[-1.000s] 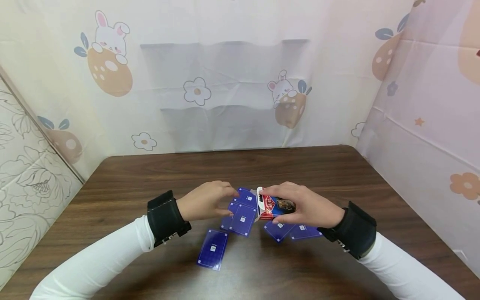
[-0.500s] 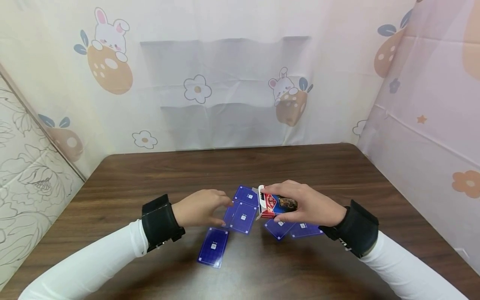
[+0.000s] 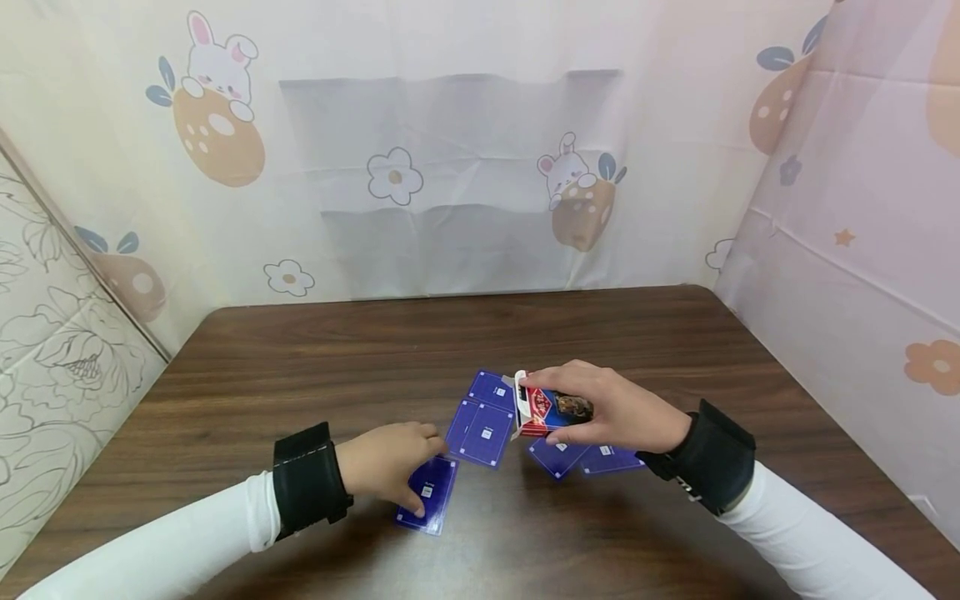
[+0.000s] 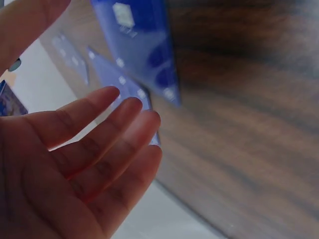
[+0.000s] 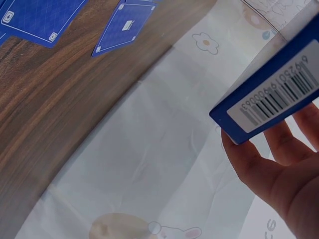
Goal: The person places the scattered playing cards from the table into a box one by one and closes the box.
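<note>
In the head view my left hand (image 3: 388,462) spans a blue card (image 3: 437,498) at the front left, fingers relaxed and spread, thumb over its lower part. The left wrist view shows the loosely bent fingers (image 4: 134,144) with nothing between them and the card a little away from them. My right hand (image 3: 611,410) grips a small red and blue card box (image 3: 540,410) between thumb and fingers, its white flap end facing left. The barcode end of the box (image 5: 274,89) appears in the right wrist view.
Several more blue cards lie face-down alike: an overlapping group with one card (image 3: 486,435) left of the box, and two, including one card (image 3: 557,458), below the right hand. The brown wooden table (image 3: 337,358) ends at a printed cloth backdrop (image 3: 480,167).
My left hand has moved left and toward the front, from beside the overlapping cards to over the single card. The right hand and box have hardly moved.
</note>
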Motion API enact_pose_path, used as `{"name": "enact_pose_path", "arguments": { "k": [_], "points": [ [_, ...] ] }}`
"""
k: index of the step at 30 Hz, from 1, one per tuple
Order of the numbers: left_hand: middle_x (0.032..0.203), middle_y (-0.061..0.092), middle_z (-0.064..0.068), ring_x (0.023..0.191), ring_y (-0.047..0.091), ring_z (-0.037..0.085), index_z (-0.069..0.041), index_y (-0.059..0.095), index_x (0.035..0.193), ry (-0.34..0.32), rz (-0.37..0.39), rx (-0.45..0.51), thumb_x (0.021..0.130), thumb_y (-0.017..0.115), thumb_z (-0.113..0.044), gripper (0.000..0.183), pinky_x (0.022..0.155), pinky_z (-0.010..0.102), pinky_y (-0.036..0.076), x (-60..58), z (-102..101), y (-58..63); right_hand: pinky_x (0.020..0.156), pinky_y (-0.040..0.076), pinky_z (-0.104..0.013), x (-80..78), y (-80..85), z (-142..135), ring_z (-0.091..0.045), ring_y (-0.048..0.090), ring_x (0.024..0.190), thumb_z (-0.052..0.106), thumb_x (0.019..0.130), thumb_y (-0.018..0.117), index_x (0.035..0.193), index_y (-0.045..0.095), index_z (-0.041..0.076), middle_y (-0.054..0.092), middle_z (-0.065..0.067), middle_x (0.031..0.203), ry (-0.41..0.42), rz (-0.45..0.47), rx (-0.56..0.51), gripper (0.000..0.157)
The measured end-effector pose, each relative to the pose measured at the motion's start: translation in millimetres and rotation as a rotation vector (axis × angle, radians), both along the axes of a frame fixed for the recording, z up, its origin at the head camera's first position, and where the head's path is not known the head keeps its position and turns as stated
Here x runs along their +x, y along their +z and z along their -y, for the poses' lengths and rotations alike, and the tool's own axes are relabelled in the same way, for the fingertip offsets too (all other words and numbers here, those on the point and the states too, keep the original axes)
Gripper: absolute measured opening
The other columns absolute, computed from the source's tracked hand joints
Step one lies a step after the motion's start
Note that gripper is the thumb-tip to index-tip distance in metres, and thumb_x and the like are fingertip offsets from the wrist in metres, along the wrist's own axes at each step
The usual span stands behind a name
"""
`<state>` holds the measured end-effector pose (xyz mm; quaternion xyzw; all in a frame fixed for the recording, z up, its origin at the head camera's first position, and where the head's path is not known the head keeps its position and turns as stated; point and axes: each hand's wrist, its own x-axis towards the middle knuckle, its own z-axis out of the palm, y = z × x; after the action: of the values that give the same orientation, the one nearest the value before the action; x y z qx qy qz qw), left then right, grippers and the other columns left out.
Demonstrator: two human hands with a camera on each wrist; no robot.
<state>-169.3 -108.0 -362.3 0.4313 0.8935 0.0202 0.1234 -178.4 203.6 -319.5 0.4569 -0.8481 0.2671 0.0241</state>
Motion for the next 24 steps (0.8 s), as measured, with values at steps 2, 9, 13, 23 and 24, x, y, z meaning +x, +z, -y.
{"name": "enact_pose_path", "arguments": {
  "k": [2,9,13,23,24],
  "points": [
    [0.117,0.06,0.007,0.107,0.057,0.019,-0.005,0.057,0.123,0.003,-0.001,-0.017,0.065,0.083,-0.045,0.075,0.093,0.035,0.047,2.3,2,-3.1,0.077,0.052,-0.025,0.0,0.2,0,-0.011,0.051,0.098,0.032,0.079,0.076,0.134,0.051,0.012,0.06,-0.004,0.123,-0.007,0.009,0.005,0.064],
    [0.117,0.056,0.007,0.107,0.054,0.018,-0.002,0.052,0.128,0.0,-0.022,-0.017,0.059,0.085,-0.049,0.089,0.094,0.033,0.046,5.9,3,-12.2,0.077,0.052,-0.026,-0.5,-0.8,0,-0.012,0.051,0.099,0.028,0.076,0.078,0.134,0.051,0.011,0.06,-0.006,0.123,-0.015,0.015,0.01,0.066],
    [0.117,0.054,0.007,0.107,0.052,0.016,-0.002,0.05,0.129,0.007,-0.018,-0.015,0.058,0.086,-0.049,0.092,0.094,0.032,0.046,6.8,2,-14.6,0.076,0.052,-0.025,-1.2,-1.5,0,-0.012,0.051,0.098,0.031,0.078,0.076,0.134,0.05,0.013,0.059,-0.005,0.123,-0.012,0.013,0.012,0.065],
    [0.111,0.053,0.004,0.099,0.05,0.013,-0.003,0.053,0.125,0.04,0.008,-0.013,0.054,0.088,-0.048,0.091,0.09,0.03,0.047,4.6,-1,-14.0,0.075,0.052,-0.025,-2.6,-3.0,1,-0.011,0.051,0.097,0.034,0.079,0.075,0.134,0.05,0.013,0.06,-0.004,0.121,-0.012,0.006,0.014,0.064],
    [0.109,0.053,0.003,0.097,0.05,0.012,-0.003,0.053,0.124,0.039,0.007,-0.015,0.053,0.088,-0.048,0.091,0.09,0.03,0.047,4.2,-1,-14.0,0.075,0.052,-0.025,-2.7,-3.0,1,-0.011,0.051,0.097,0.034,0.079,0.075,0.134,0.05,0.013,0.06,-0.004,0.121,-0.013,0.006,0.015,0.064]
  ]
}}
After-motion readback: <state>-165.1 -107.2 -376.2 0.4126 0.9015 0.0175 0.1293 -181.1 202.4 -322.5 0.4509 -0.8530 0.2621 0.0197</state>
